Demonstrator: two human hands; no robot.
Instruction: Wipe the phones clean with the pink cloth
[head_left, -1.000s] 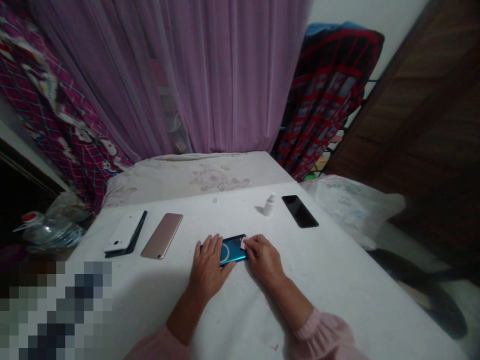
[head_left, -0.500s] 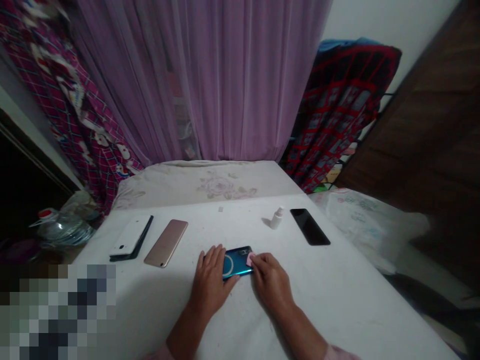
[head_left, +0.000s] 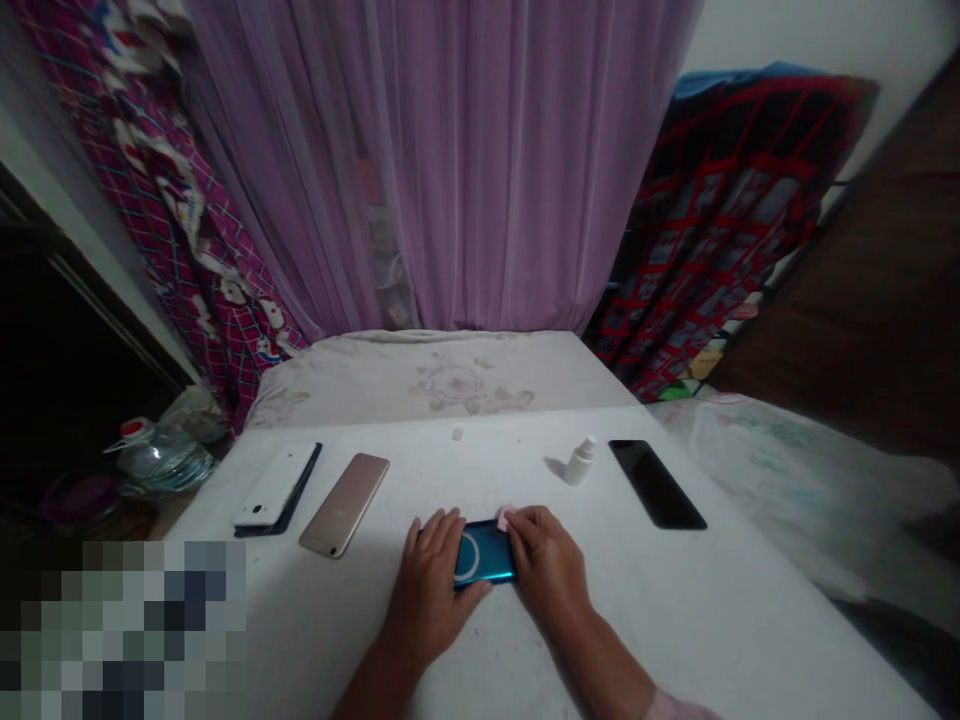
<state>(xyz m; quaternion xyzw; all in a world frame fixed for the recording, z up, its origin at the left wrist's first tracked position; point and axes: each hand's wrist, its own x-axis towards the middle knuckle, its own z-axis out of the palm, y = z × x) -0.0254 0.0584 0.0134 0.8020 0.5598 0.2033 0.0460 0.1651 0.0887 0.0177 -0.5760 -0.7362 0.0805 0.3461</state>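
Note:
A shiny blue smartphone with a pale ring on its back lies on the white-covered surface in front of me. My left hand grips its left end, fingers over the far edge and thumb along the near edge. Pinched in the fingers of my right hand is a small pink cloth, at the phone's upper right corner. That hand covers the phone's right end, and the camera area is mostly hidden.
To the left lie a rose-gold phone and a white phone on top of a dark one. A small white spray bottle stands at the right, beside a black phone. A large water bottle is past the left edge.
My right hand has moved the pink cloth from the camera area to the phone's far right corner. The whole view has shifted slightly; my left hand keeps its grip.

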